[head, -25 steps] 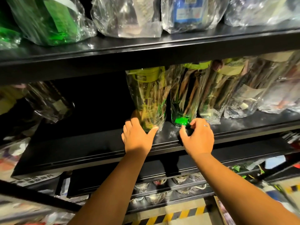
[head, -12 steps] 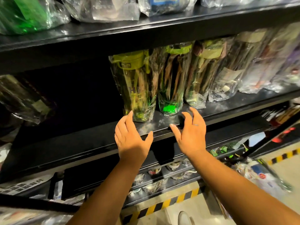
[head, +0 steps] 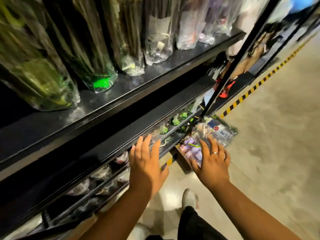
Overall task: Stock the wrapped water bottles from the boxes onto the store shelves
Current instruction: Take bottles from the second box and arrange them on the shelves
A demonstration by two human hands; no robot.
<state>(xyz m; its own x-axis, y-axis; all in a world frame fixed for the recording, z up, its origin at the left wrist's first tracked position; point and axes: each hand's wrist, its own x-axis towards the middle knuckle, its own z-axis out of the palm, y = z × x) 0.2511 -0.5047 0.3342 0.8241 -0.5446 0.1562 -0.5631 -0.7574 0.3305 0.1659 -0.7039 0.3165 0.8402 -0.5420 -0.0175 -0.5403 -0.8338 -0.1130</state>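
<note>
- The right hand (head: 213,165) is hovering at 5 o'clock in the view with its fingers spread, over a heap of wrapped water bottles (head: 220,132). It is gripping nothing, and I cannot tell whether the fingertips are touching the wrap.
- The left hand (head: 147,167) is hanging at 6 o'clock, flat and empty, in front of the lower shelf edge (head: 121,144).
- The heap is lying at 4 o'clock on the floor (head: 268,153), apparently in a low cardboard box (head: 181,157) just beside the rack foot.
- More wrapped bottles are standing upright on the black shelf (head: 138,87) from 10 to 1 o'clock, among them a green-based bottle (head: 97,66).
- The bottles are looking empty, so each is probably going to be light and stiff inside.
- The loose clear film is likely going to be slippery and crinkly, sliding over the hard body beneath.
- Closing the fingers around the bottle's body through the film seems safer than pinching the slack wrap.
</note>
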